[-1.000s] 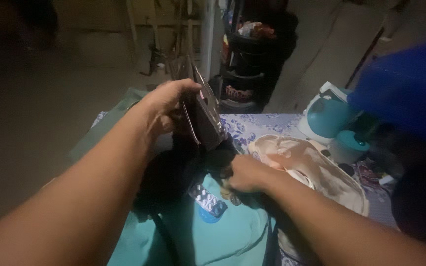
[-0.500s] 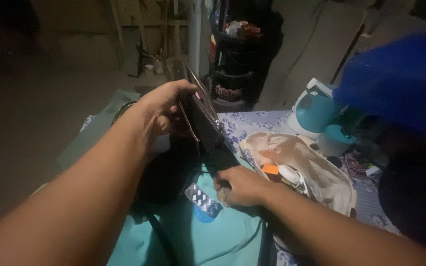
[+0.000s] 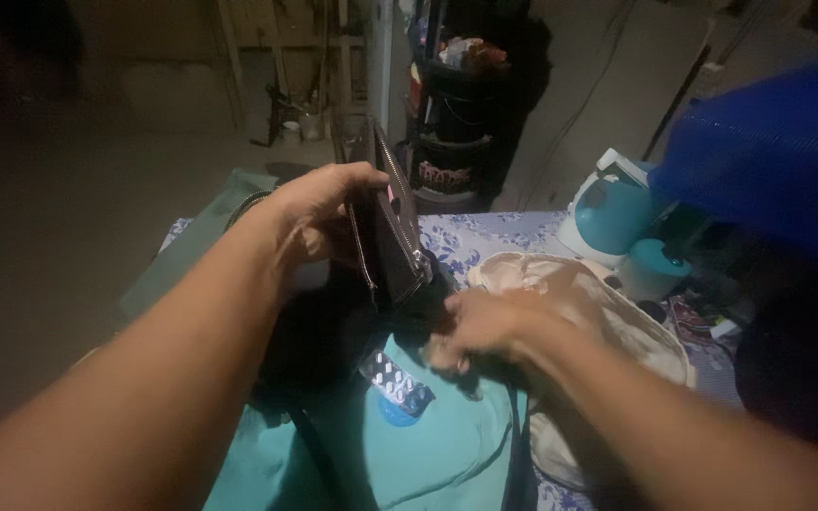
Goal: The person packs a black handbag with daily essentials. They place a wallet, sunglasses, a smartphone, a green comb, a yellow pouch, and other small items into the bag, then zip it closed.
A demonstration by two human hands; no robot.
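The left hand [image 3: 319, 210] is curled over the top edge of a dark zippered bag [image 3: 385, 227], fingers closed on it and holding that flap upright so the zip line runs down its near side. The right hand [image 3: 485, 326] is blurred; it sits low over the teal cloth [image 3: 428, 454], just below the lower end of the bag, fingers loosely bent and spread, and I cannot tell whether it grips anything. The bag itself stands between the two hands, its darker lower body [image 3: 319, 336] slumped on the cloth under the left wrist, with a black strap [image 3: 310, 445] trailing toward the viewer. Just beside the right hand's fingertips lies a silver blister strip of pills [image 3: 395, 380], tilted, partly over a small round blue item [image 3: 395, 412] that is too unclear to name. To the right of the right hand, touching the forearm's line, rests a beige cloth pouch [image 3: 608, 303], lying open on a blue flowered tablecloth [image 3: 471, 237]. Farther right stand a teal and white kettle [image 3: 613, 213] and a small teal-lidded container [image 3: 655, 265] near it. A large blue shape [image 3: 778, 151] fills the upper right, blurred. Behind the table stands a dark rack of stacked tubs [image 3: 456, 104], in dim light.
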